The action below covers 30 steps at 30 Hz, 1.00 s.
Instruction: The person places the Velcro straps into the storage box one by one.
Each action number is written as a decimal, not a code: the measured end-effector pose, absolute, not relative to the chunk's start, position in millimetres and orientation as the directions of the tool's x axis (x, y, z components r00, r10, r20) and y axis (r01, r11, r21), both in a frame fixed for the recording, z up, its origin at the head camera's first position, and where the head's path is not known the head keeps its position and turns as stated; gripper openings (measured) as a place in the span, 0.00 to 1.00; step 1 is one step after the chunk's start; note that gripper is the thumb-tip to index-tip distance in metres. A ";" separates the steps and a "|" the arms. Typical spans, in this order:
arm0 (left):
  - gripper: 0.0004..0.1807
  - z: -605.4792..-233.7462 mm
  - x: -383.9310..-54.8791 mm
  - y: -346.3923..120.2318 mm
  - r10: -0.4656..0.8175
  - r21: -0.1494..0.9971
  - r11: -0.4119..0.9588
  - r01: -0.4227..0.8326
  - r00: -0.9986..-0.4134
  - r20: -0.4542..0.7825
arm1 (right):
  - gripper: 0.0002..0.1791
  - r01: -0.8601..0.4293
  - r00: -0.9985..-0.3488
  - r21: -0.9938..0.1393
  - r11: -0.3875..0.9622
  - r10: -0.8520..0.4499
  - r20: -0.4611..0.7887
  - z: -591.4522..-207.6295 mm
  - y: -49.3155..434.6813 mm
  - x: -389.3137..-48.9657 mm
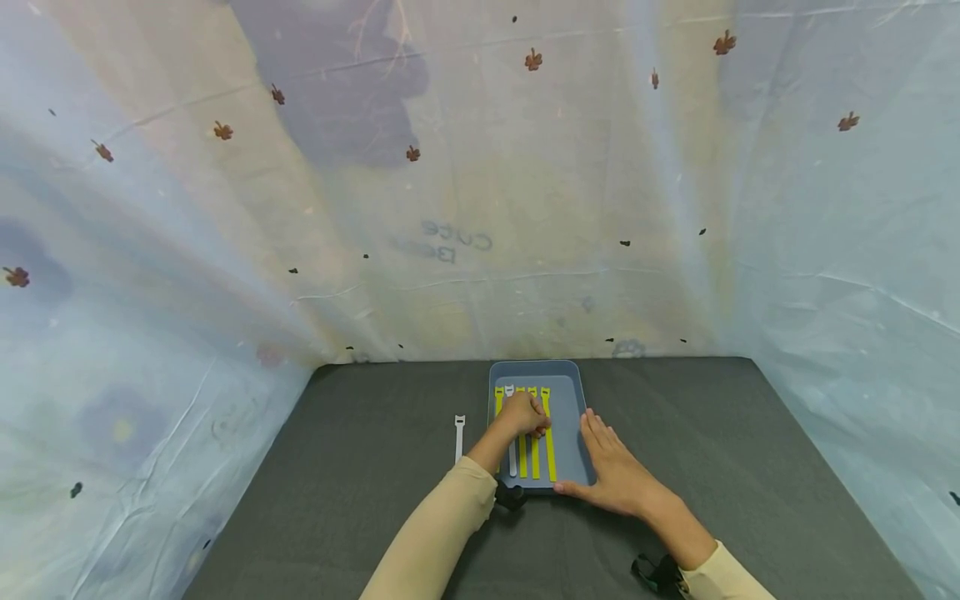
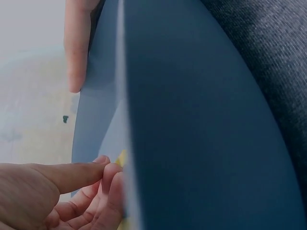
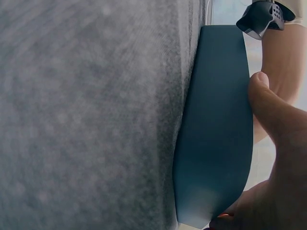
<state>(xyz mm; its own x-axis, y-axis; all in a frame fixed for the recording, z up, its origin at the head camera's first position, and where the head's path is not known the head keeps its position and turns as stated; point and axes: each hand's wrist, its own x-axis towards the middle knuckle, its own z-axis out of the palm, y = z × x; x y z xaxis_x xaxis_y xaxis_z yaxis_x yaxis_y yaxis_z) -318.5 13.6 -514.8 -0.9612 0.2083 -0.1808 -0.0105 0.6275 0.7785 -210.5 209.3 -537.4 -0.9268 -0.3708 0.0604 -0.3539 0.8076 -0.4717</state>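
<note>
A shallow blue-grey tray (image 1: 572, 450) holds several yellow cable ties and a white cable tie (image 1: 512, 458), lying side by side lengthwise. My left hand (image 1: 521, 414) reaches over them from the left, its thumb and fingertips pinching the rightmost yellow cable tie (image 1: 551, 462). In the left wrist view a bit of yellow shows beside those fingertips, partly hidden by the tray wall (image 2: 192, 115). My right hand (image 1: 618, 475) rests on the tray's near right corner, fingers straight along the right side and thumb on the near rim (image 3: 249, 120).
Another white cable tie (image 1: 460, 433) lies on the dark grey cloth (image 1: 375, 467), left of the tray and partly behind the left forearm. A pale patterned curtain (image 1: 480, 183) rises behind the table's far edge and at both sides.
</note>
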 end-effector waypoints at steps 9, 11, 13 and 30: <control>0.07 -513.5 -317.9 9.7 0.226 0.808 0.590 0.008 -0.962 -0.155 | 0.71 -0.351 -0.926 -0.475 0.807 -0.374 0.049 -535.9 207.6 -210.3; 0.07 -513.2 -317.8 8.1 0.234 0.810 0.586 0.020 -0.961 -0.145 | 0.71 -0.350 -0.926 -0.476 0.807 -0.374 0.047 -535.3 207.2 -209.9; 0.06 -512.9 -317.8 6.0 0.245 0.814 0.581 0.035 -0.960 -0.134 | 0.71 -0.349 -0.927 -0.476 0.807 -0.373 0.046 -534.8 206.6 -209.5; 0.06 -503.3 -318.3 -22.4 0.337 0.864 0.487 0.130 -0.940 -0.049 | 0.73 -0.332 -0.934 -0.458 0.825 -0.357 0.036 -537.7 205.5 -210.2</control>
<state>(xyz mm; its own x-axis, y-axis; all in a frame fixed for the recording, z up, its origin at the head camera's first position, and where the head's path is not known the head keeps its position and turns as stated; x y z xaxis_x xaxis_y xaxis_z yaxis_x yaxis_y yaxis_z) -318.3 -22.4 -503.3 -0.9402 0.3371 -0.0488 0.1298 0.4870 0.8637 -210.2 205.5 -537.7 -0.9336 -0.3565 0.0359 -0.3325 0.8246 -0.4577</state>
